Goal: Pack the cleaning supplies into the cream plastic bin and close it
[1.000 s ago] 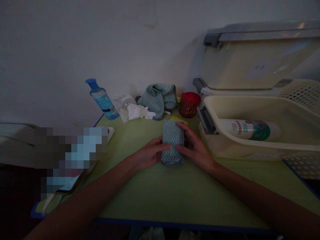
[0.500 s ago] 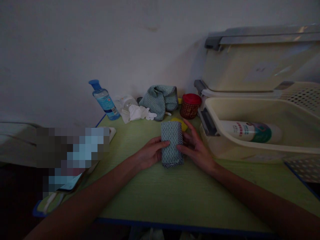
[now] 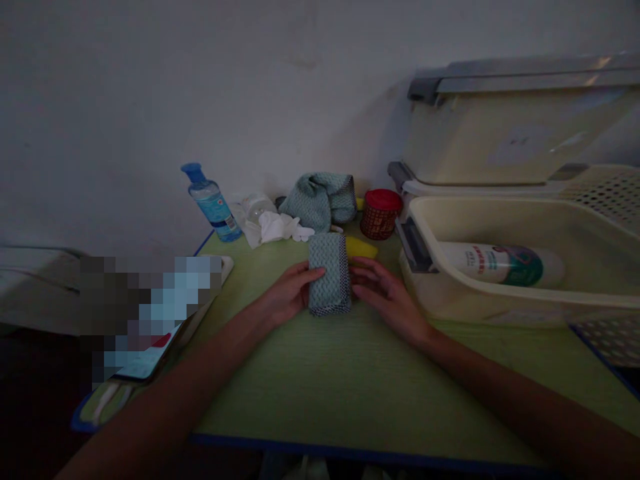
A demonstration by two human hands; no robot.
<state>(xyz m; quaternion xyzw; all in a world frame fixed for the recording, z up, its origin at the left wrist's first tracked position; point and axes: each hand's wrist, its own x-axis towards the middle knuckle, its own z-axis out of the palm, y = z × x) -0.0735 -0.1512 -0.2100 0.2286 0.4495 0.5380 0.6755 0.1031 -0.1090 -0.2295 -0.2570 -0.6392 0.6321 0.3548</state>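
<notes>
The worktop (image 3: 280,393) bears an open cream bin (image 3: 500,303) at right. Left of it, the left hand (image 3: 290,293) grips the folded cloth (image 3: 327,277) by its left edge, thumb on top, probably to hold its layers together; the right hand (image 3: 387,293), fingers loosely parted, is just beside its right edge.

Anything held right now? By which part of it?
A folded grey-blue cloth, by its left edge in the left hand, thumb on top. The right hand is open beside the right edge; contact unclear.
</notes>
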